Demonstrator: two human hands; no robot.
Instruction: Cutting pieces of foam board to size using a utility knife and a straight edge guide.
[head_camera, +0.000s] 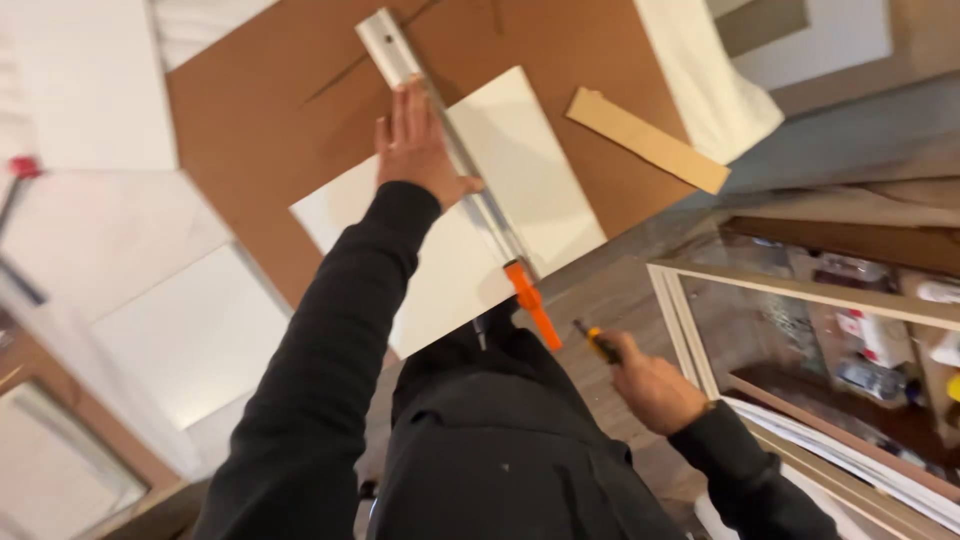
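Two hands: yours, both busy.
Left hand (415, 145): flat, fingers spread, pressing your metal straightedge (452, 150) onto the white board (520, 170).
Right hand (650, 385): closed around your yellow-handled knife (597, 342), beside the board's near edge.

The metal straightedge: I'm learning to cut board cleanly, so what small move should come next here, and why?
Probably bring the right hand and its yellow-handled knife up to the metal straightedge. The left hand presses the straightedge flat across the white board on the brown cardboard, while the knife is off the board, near its orange end.
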